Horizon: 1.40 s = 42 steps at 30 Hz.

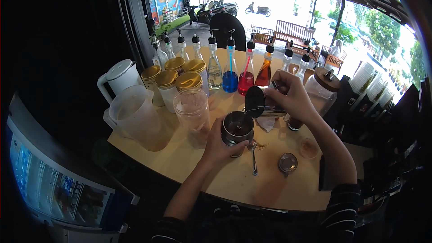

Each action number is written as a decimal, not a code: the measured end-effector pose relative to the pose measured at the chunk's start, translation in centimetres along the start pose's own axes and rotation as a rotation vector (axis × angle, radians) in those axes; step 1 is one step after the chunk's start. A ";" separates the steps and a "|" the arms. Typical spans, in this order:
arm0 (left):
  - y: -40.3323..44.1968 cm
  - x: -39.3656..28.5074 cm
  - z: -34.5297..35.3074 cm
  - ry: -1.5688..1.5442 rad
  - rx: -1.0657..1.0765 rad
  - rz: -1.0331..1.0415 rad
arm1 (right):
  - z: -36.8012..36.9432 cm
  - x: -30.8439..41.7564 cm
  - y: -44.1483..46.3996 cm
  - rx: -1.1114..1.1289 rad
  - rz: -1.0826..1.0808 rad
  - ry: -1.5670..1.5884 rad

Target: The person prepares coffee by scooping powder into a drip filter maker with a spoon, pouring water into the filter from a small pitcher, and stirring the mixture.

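Observation:
My left hand (221, 143) is wrapped round a metal shaker cup (237, 140), which stands upright with its open mouth facing up. My right hand (294, 96) grips a metal pitcher (255, 100) by its side and holds it tilted, its dark mouth over the cup's rim. A thin stream appears to run from the pitcher into the cup, where some dark liquid shows. Just right of the cup lies a metal spoon (254, 159), with brown crumbs beside it. Nearer the front sits a round metal lid (287, 164).
Pump bottles with blue (230, 81), red (246, 83) and amber syrup (263, 76) line the back. Gold-lidded jars (189, 81), a clear plastic jar (192, 112) and a plastic jug (135, 114) stand left. A wooden-lidded jar (321, 87) and stacked cups (362, 78) are right.

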<state>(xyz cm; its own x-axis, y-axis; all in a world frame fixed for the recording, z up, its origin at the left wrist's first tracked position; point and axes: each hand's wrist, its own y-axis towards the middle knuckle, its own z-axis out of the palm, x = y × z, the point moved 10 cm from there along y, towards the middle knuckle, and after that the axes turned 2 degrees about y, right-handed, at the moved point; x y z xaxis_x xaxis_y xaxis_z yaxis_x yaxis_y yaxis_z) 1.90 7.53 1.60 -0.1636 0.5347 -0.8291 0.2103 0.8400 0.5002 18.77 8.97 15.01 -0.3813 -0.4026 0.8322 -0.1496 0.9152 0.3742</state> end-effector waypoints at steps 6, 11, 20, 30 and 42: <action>0.0 0.2 0.1 -0.016 0.025 -0.035 | 0.5 0.4 0.6 0.005 -0.014 -0.003; -0.1 0.3 0.1 -0.005 0.022 -0.033 | 0.4 -0.2 0.8 0.013 0.009 0.032; -0.1 0.1 0.0 -0.004 -0.009 0.001 | -0.8 0.0 -0.2 -0.029 -0.014 -0.040; 0.0 1.0 0.1 0.030 -0.003 0.026 | -4.1 -6.8 -4.8 -0.305 0.091 0.484; -0.1 1.4 0.4 -0.005 -0.002 0.035 | -5.3 -22.8 -12.6 -0.478 0.198 0.775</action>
<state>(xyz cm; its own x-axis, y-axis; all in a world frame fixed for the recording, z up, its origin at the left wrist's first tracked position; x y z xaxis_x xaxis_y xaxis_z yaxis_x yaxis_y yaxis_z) 2.02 8.14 0.29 -0.1511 0.5635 -0.8122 0.2137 0.8208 0.5297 34.20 6.58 -6.52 0.3814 -0.2975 0.8752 0.3104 0.9330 0.1818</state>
